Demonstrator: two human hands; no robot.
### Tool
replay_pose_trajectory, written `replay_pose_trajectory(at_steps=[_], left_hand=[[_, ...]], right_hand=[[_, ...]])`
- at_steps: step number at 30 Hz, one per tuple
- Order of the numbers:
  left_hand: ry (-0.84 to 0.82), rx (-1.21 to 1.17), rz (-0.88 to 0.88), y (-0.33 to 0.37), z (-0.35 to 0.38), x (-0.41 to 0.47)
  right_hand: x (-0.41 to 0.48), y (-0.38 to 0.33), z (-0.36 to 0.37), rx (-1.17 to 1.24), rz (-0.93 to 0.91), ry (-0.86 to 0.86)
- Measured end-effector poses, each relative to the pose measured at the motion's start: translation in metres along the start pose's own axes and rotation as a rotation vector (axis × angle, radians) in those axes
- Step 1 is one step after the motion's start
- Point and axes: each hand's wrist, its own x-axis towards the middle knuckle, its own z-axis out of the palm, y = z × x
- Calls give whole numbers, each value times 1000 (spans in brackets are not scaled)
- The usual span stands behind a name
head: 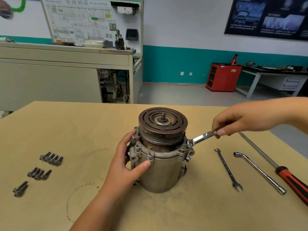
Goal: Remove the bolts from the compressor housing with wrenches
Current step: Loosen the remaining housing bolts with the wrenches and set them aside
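Note:
The metal compressor housing [164, 170] stands upright in the middle of the wooden table, its rusty pulley [163, 121] on top. My left hand [129, 160] grips the housing's left side, thumb across the front flange. My right hand [240, 119] pinches the handle of a shiny wrench [200, 137], whose head sits on a bolt [189, 142] at the flange's right rim. Another flange bolt [183, 147] shows just left of it.
Three groups of loose bolts [51, 158] [39, 173] [20, 189] lie at the table's left. To the right lie an open-end wrench [228, 170], an angled socket wrench [260, 172] and a long red-handled screwdriver [283, 170]. The table's far edge [100, 102] runs behind the housing.

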Motion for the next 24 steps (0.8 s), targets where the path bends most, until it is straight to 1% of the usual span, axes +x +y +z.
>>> replay_pose_trajectory(at_steps=[2,4,7,9,12,14,15,17,20,22,24], left_hand=[[-6,-5,-5,0,0,0],[-5,-14,-5,-1,0,0],[-2,-12,-4,-2,1,0],[0,-9,-1,-2,0,0],[2,-5,1,-2,0,1],[3,-1,5,-2,0,1],[2,3,6,-2,0,1],[8,15,12,-2,0,0],[8,22,10,-1,0,0],[3,19,8,-1,0,0],[0,10,6,0,1,0]], right_hand=[[-7,10,-2,61,55,-32],[-15,20,10,189,68,-80],[-22,21,51,452,-21,-214],[-27,-3,79,748,-83,-296],[-40,-52,110,1366,-224,-399],[-43,-79,117,1609,-311,-417],[-44,-89,117,1686,-288,-382],[-40,-101,116,1735,-167,-249],[-28,-110,117,1659,-121,-37],[-19,-109,120,1643,-107,53],[-13,-107,123,1628,-89,90]])
